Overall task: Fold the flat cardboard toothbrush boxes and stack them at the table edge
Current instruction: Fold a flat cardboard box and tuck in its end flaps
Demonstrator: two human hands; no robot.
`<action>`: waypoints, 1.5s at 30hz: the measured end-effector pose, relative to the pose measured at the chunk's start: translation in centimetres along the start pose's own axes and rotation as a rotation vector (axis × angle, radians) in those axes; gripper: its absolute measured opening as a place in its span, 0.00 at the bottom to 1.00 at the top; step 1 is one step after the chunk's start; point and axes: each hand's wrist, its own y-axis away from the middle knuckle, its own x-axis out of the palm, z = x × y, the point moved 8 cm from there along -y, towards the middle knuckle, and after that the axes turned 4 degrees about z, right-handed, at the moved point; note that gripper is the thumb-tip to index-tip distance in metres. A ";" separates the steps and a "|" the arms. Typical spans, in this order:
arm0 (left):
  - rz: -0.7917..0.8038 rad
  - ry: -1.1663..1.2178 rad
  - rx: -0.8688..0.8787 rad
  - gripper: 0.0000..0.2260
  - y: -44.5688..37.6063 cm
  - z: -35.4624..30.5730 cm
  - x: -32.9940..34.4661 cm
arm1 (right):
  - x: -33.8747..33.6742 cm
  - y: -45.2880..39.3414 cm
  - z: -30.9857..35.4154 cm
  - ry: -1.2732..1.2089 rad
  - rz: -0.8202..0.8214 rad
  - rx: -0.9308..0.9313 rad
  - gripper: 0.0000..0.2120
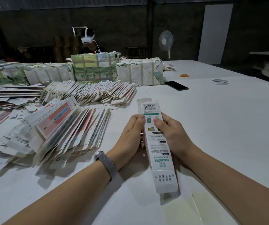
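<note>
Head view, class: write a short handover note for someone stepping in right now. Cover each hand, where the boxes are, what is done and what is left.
Left hand: grips the left side of the toothbrush box, thumb on top.
Right hand: grips its right side, thumb on top.
The box is held over the table, opened into a sleeve, far flap not yet tucked; near end looks open too.
Flat boxes lie fanned to the left, with more behind.
Done: box opened. No folded stack visible.
Left: close the ends, stack it, fold the rest.
</note>
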 end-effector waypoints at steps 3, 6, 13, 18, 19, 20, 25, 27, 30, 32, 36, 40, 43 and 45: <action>0.015 0.047 -0.011 0.21 0.0 0.1 -0.1 | 0.3 0.1 0.3 0.007 0.016 -0.024 0.15; 0.031 0.091 -0.023 0.19 0.1 0.2 -0.2 | 0.3 0.3 0.3 -0.046 0.018 -0.002 0.19; 0.078 0.085 0.002 0.20 0.1 -0.2 -0.1 | -0.3 0.5 0.3 -0.037 -0.038 -0.010 0.21; 0.101 0.131 -0.014 0.17 -0.1 -0.1 -0.2 | -0.7 0.7 0.5 0.029 -0.130 -0.054 0.20; 0.106 0.154 -0.027 0.18 -0.2 -0.1 -0.2 | -0.7 0.7 0.4 0.044 -0.156 -0.057 0.20; 0.109 0.176 -0.039 0.19 -0.3 0.0 -0.3 | -0.7 0.7 0.2 0.045 -0.172 -0.053 0.19; 0.078 0.164 -0.065 0.21 -0.4 0.5 -0.5 | -0.8 0.6 -0.6 -0.022 -0.166 0.005 0.19; 0.065 0.146 -0.063 0.21 -0.4 0.5 -0.6 | -0.9 0.6 -0.7 -0.018 -0.155 0.006 0.18; 0.104 0.110 -0.049 0.27 -0.2 -0.1 -0.3 | -0.6 0.7 -0.7 -0.005 -0.141 0.008 0.19; 0.158 0.042 -0.034 0.32 0.1 -0.5 0.4 | -0.8 0.6 -0.5 -0.008 -0.156 0.003 0.20; 0.185 -0.010 -0.041 0.39 0.5 -0.8 1.0 | -1.0 0.5 -0.4 0.001 -0.161 -0.001 0.19; 0.153 -0.007 -0.046 0.42 0.7 -0.9 0.8 | -0.6 0.4 -0.6 -0.020 -0.122 0.013 0.18; 0.173 -0.013 -0.062 0.40 0.8 -0.8 1.0 | -0.7 0.2 -0.6 -0.038 -0.105 0.004 0.19; 0.194 -0.015 -0.065 0.39 0.8 -0.8 0.9 | -0.6 0.3 -0.6 -0.037 -0.084 0.002 0.20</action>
